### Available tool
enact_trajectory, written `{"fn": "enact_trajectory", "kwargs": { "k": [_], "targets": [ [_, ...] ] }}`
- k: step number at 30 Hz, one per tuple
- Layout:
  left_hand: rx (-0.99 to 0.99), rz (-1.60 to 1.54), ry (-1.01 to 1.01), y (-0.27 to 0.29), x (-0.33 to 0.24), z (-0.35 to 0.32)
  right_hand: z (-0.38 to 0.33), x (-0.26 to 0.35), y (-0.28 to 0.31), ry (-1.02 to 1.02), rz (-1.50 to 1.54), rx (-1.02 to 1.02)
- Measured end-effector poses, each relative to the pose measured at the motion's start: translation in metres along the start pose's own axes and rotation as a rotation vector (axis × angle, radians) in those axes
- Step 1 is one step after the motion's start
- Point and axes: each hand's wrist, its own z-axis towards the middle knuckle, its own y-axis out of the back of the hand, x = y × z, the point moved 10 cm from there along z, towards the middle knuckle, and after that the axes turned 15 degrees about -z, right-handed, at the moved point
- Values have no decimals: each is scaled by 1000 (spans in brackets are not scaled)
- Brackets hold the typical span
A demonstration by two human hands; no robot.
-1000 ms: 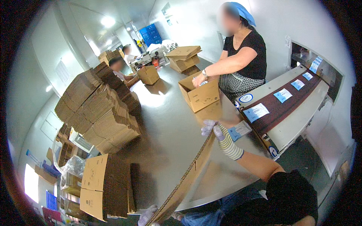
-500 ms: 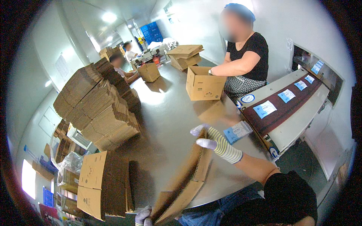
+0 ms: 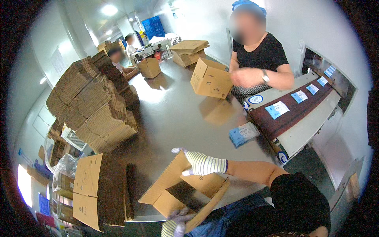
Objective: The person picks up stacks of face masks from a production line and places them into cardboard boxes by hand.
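Observation:
A brown cardboard box stands opened into a four-sided frame at the near edge of the metal table, and the dark tabletop shows through its middle. My right hand, in a striped glove with pale purple fingertips, grips its far flap, the thumb on the inner side. At the box's near side my left hand, gloved alike, is closed on the lower edge; part of its fingers is hidden. Left of the box stands a row of flat folded cartons.
A tall pile of flattened cartons rises at the left. Blue-and-white packets lie stacked beside a dark red conveyor belt carrying more packets. Across the table, a co-worker handles a tilted carton. Others sit farther back.
The flat folded carton between my hands has opened into a square frame. My right hand moved left and nearer. The co-worker's carton tilted, and more packets lie beside the belt.

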Motion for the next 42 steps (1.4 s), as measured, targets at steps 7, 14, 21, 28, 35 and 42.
{"fn": "enact_trajectory", "kwargs": {
  "k": [7,14,21,28,35,42],
  "targets": [
    [-121,996,-444,5,-18,33,-8,-16,-28,7,233,242],
    [215,934,-200,-26,5,52,-21,-5,-6,-164,229,310],
    [71,842,-329,-9,6,22,-42,-10,4,-25,147,34],
    [-785,35,-400,100,-11,-43,-72,-32,15,-214,121,-46],
    [-791,-539,-405,46,123,-20,-27,103,98,21,3,-138],
    [-775,-1215,166,-7,276,-17,-40,108,-30,331,-456,233]
  ]
}}
